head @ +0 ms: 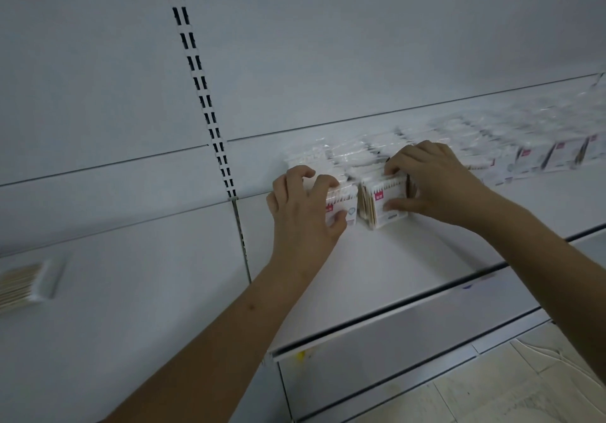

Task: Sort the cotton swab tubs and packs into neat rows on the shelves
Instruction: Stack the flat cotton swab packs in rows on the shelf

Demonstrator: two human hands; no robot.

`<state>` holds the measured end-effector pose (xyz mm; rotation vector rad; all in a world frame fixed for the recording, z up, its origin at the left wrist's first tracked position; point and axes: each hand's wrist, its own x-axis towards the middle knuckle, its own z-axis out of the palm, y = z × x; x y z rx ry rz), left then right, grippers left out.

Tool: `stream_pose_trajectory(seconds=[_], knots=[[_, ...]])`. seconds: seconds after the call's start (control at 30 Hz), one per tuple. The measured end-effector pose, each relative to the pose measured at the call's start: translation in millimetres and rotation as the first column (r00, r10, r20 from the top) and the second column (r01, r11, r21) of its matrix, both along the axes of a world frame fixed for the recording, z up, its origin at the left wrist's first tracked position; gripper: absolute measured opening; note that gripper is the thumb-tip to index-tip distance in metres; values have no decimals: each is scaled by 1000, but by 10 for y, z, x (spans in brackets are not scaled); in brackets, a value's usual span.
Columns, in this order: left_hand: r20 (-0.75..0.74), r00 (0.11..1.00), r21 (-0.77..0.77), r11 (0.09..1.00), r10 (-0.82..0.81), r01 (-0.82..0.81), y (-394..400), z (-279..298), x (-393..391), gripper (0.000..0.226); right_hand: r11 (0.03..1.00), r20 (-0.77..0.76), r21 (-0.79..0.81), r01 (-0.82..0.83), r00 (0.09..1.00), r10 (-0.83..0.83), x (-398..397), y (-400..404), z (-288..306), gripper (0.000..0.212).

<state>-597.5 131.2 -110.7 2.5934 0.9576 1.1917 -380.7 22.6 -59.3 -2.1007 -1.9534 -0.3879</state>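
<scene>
On the white shelf [377, 275] stand two short stacks of cotton swab packs with pink labels. My left hand [301, 213] grips the left stack [342, 201], fingers over its top and thumb on its front. Beside it, my right hand [433, 183] grips the right stack [382, 204], fingers curled over the top edge and thumb pressed low on the front. The two stacks are a small gap apart. More clear packs [354, 157] lie behind them toward the back panel.
A blurred row of more swab packs [531, 147] runs along the shelf to the right. One loose pack of wooden-stick swabs [26, 283] lies on the neighbouring shelf at far left. A slotted upright [210, 114] divides the bays. Tiled floor shows at bottom right.
</scene>
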Motion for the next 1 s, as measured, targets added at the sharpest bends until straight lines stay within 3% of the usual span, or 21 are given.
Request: stream_pose_trajectory(seconds=[0.13,0.37,0.53,0.63,0.77,1.0], knots=[[31,999,-52,998,-35,37,50,-32,-7,42,999,56,38,6,998,-8,-79,79,-34,54],[44,997,-100,993,-62,66,33,26,-53,58,999,89,-47,16,996,-12,-74,43,160,62],[84,995,-122,990,-62,72,-13,247,-220,70,988,-26,153,-13,1000,17,-290,190,539,52],[118,990,-200,975,-74,97,-1,313,-518,66,951,-82,298,-87,990,116,-616,440,696,47],[158,987,-338,937,-35,87,55,265,-1080,53,896,-7,386,-219,971,240,-1240,925,800,47],[99,967,-306,932,235,-195,189,82,-2335,27,832,-145,409,-374,874,464,-2508,1776,784,50]])
